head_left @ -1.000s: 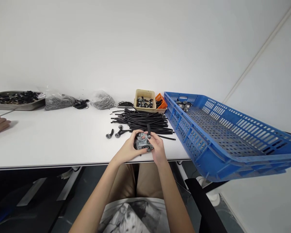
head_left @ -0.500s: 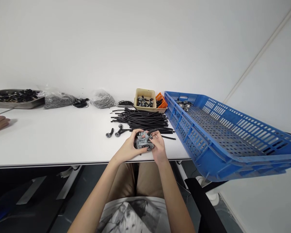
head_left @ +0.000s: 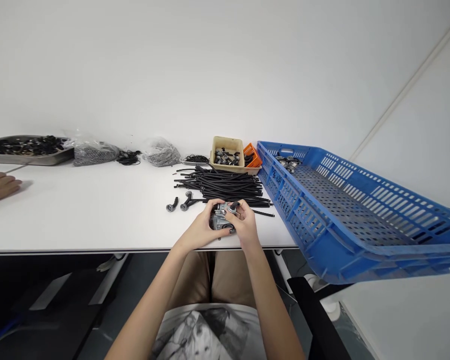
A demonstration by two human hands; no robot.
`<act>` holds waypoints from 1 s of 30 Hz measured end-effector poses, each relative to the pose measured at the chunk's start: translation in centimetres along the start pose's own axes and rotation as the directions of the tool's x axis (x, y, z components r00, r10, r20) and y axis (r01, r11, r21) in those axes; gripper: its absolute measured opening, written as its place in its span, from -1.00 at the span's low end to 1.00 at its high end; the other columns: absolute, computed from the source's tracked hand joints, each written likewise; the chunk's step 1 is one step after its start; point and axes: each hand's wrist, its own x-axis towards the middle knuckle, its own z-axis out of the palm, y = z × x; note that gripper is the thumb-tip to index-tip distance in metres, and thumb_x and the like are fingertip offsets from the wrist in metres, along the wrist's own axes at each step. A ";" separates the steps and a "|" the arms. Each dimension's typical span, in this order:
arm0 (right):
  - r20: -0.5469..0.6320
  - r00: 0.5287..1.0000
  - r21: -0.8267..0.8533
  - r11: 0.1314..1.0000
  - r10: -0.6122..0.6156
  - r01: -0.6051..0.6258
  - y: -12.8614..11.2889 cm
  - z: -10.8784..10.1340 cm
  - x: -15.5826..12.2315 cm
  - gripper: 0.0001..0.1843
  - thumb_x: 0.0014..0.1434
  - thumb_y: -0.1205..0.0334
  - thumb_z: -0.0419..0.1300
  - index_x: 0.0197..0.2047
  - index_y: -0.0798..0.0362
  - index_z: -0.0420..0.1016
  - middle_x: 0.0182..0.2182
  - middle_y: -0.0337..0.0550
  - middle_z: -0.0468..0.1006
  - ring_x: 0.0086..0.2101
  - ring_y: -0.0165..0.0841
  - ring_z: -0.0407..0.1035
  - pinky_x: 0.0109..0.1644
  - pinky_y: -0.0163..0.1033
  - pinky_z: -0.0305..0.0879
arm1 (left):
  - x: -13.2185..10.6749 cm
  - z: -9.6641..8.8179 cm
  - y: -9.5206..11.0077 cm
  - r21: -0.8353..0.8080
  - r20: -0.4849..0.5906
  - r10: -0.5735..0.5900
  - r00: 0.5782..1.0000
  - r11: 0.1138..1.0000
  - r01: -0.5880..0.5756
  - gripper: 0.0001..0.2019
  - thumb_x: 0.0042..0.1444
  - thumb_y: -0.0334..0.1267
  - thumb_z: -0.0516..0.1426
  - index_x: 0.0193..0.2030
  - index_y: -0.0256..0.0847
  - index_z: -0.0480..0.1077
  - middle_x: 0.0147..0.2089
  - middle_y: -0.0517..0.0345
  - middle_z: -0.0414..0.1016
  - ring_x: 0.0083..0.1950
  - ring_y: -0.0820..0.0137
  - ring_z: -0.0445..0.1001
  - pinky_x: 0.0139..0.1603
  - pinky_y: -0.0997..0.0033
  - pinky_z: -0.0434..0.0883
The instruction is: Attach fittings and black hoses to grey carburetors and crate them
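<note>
A silver-grey metal carburetor point(head_left: 218, 222) is held between my hands just above the table's front edge. My left hand point(head_left: 199, 229) wraps round its left side, thumb along the near face. My right hand point(head_left: 244, 225) closes on its right side, thumb and fingers at the round fitting on top. A short black rubber hose point(head_left: 234, 205) sticks up from that fitting. Between the fingers, parts of the carburetor are hidden. Left of my hands lie a black elbow piece with a grey round end point(head_left: 172, 204) and similar pieces point(head_left: 187, 202).
Behind my hands lies a pile of black hoses point(head_left: 228, 184). A cream bin point(head_left: 228, 141) and an orange basket point(head_left: 253, 156) stand beyond it. A large blue crate point(head_left: 307, 220) borders the right side. Bags of parts point(head_left: 93, 152), a metal tray point(head_left: 52, 159) and another person's hand point(head_left: 2, 187) are leftward.
My right thumb and fingers have shifted on the carburetor's top fitting, and the hose looks more upright and shorter. My left hand keeps its hold. The whole view has shifted slightly.
</note>
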 end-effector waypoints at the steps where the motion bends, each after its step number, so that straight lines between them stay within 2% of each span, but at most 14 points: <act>1: -0.011 1.000 -0.019 1.000 -0.005 0.005 -0.1 0.0 0.1 -0.71 -0.12 0.21 0.44 -0.38 0.00 0.40 -0.45 -0.31 0.53 -0.37 -0.37 0.41 -0.22 -0.27 0.35 | 0.0 0.0 0.0 0.002 -0.005 0.000 1.000 1.000 0.000 -0.37 0.00 -0.21 0.30 0.19 -0.10 0.16 0.18 0.03 0.37 0.19 0.18 0.40 0.21 0.18 0.35; 3: 0.052 0.999 -0.020 1.000 0.017 -0.016 -0.4 -0.3 0.1 -0.71 -0.07 0.19 0.42 -0.29 -0.01 0.43 -0.42 -0.31 0.55 -0.34 -0.37 0.43 -0.19 -0.28 0.35 | -0.1 0.0 0.0 0.003 -0.008 -0.002 1.000 1.000 0.002 -0.38 0.01 -0.19 0.31 0.18 -0.10 0.16 0.17 0.03 0.37 0.18 0.18 0.40 0.22 0.16 0.34; 5: 0.172 0.984 0.006 0.998 0.054 -0.056 -0.6 -0.7 0.1 -0.67 0.04 0.10 0.36 -0.13 -0.01 0.48 -0.32 -0.24 0.59 -0.24 -0.33 0.47 -0.09 -0.24 0.37 | -0.1 -0.1 0.0 0.001 -0.001 -0.007 1.000 1.000 0.007 -0.39 0.02 -0.18 0.30 0.19 -0.09 0.16 0.17 0.02 0.37 0.16 0.18 0.41 0.18 0.16 0.36; 7: 0.211 0.976 0.009 0.998 0.062 -0.065 -0.7 -1.0 0.1 -0.68 0.08 0.04 0.33 -0.12 0.00 0.50 -0.28 -0.20 0.61 -0.20 -0.31 0.48 -0.05 -0.21 0.37 | -0.1 -0.1 0.1 0.003 0.003 -0.009 1.000 1.000 0.009 -0.38 0.02 -0.18 0.30 0.20 -0.09 0.17 0.18 0.02 0.37 0.16 0.17 0.41 0.17 0.18 0.37; 10: 0.120 0.992 -0.014 1.000 0.028 -0.027 -0.5 -1.1 0.0 -0.70 -0.04 0.09 0.44 -0.31 -0.01 0.45 -0.35 -0.25 0.61 -0.29 -0.33 0.47 -0.15 -0.25 0.37 | -0.1 -0.1 0.0 0.008 -0.007 -0.010 1.000 1.000 0.010 -0.36 0.00 -0.19 0.32 0.20 -0.10 0.16 0.21 0.02 0.33 0.21 0.16 0.37 0.21 0.20 0.33; 12: 0.115 0.993 -0.005 0.999 0.035 -0.035 -0.4 -1.1 0.0 -0.66 -0.06 0.10 0.46 -0.26 -0.03 0.45 -0.33 -0.26 0.61 -0.28 -0.33 0.47 -0.14 -0.25 0.37 | -0.2 -0.1 0.0 0.007 -0.007 -0.015 1.000 1.000 0.015 -0.35 0.00 -0.18 0.32 0.20 -0.10 0.16 0.20 0.02 0.34 0.19 0.17 0.38 0.20 0.20 0.34; 15: 0.207 0.975 0.022 0.996 0.076 -0.083 -0.5 -1.2 0.0 -0.60 0.04 0.00 0.37 -0.08 -0.02 0.50 -0.29 -0.20 0.61 -0.19 -0.29 0.48 -0.04 -0.20 0.38 | -0.2 -0.1 -0.1 0.001 0.002 -0.024 1.000 1.000 0.024 -0.35 0.00 -0.18 0.32 0.21 -0.09 0.16 0.16 0.04 0.38 0.12 0.18 0.43 0.14 0.20 0.37; 17: 0.195 0.977 0.017 0.996 0.085 -0.090 -0.6 -1.1 0.0 -0.64 0.02 0.00 0.38 -0.16 -0.01 0.52 -0.31 -0.19 0.61 -0.21 -0.28 0.48 -0.05 -0.19 0.38 | -0.3 -0.1 -0.1 -0.002 0.002 -0.024 1.000 1.000 0.024 -0.34 -0.01 -0.19 0.32 0.21 -0.09 0.16 0.15 0.04 0.38 0.11 0.19 0.43 0.14 0.20 0.38; 20: 0.076 0.994 0.022 0.997 0.077 -0.079 -0.6 -0.8 -0.1 -0.62 -0.13 0.11 0.48 -0.28 -0.02 0.45 -0.33 -0.24 0.60 -0.25 -0.30 0.48 -0.09 -0.22 0.40 | -0.3 -0.1 -0.1 -0.008 0.001 -0.017 1.000 1.000 0.017 -0.34 -0.02 -0.20 0.33 0.20 -0.09 0.17 0.19 0.04 0.36 0.16 0.18 0.41 0.18 0.21 0.35; 23: 0.121 0.988 0.052 0.993 0.100 -0.107 -0.7 -0.7 -0.2 -0.62 -0.03 0.05 0.42 -0.16 -0.03 0.48 -0.31 -0.21 0.60 -0.20 -0.29 0.48 -0.06 -0.20 0.39 | -0.2 -0.2 -0.1 -0.009 0.003 -0.021 1.000 1.000 0.021 -0.34 -0.02 -0.20 0.32 0.21 -0.09 0.16 0.19 0.03 0.37 0.16 0.18 0.41 0.18 0.20 0.35; 25: 0.154 0.983 0.037 0.993 0.103 -0.109 -0.6 -0.7 -0.2 -0.64 0.03 0.00 0.37 -0.15 0.00 0.51 -0.32 -0.18 0.60 -0.19 -0.27 0.48 -0.04 -0.18 0.39 | -0.3 -0.2 0.0 -0.006 0.003 -0.023 1.000 1.000 0.023 -0.34 -0.01 -0.20 0.32 0.21 -0.09 0.16 0.16 0.04 0.38 0.14 0.19 0.43 0.16 0.21 0.36; 28: 0.062 0.996 0.008 0.998 0.061 -0.061 -0.6 -0.6 -0.2 -0.67 -0.09 0.08 0.46 -0.33 -0.01 0.45 -0.36 -0.23 0.58 -0.25 -0.30 0.47 -0.09 -0.20 0.39 | -0.3 -0.2 0.0 -0.003 -0.003 -0.015 1.000 1.000 0.015 -0.35 -0.02 -0.19 0.33 0.20 -0.09 0.17 0.18 0.05 0.37 0.17 0.19 0.40 0.19 0.23 0.34; 30: 0.042 0.998 0.013 0.998 0.053 -0.053 -0.6 -0.6 -0.2 -0.65 -0.10 0.11 0.47 -0.31 -0.04 0.43 -0.36 -0.26 0.57 -0.25 -0.31 0.46 -0.08 -0.22 0.38 | -0.3 -0.1 0.0 -0.001 -0.005 -0.016 1.000 1.000 0.016 -0.35 -0.01 -0.17 0.33 0.19 -0.08 0.18 0.18 0.05 0.37 0.18 0.18 0.40 0.18 0.23 0.34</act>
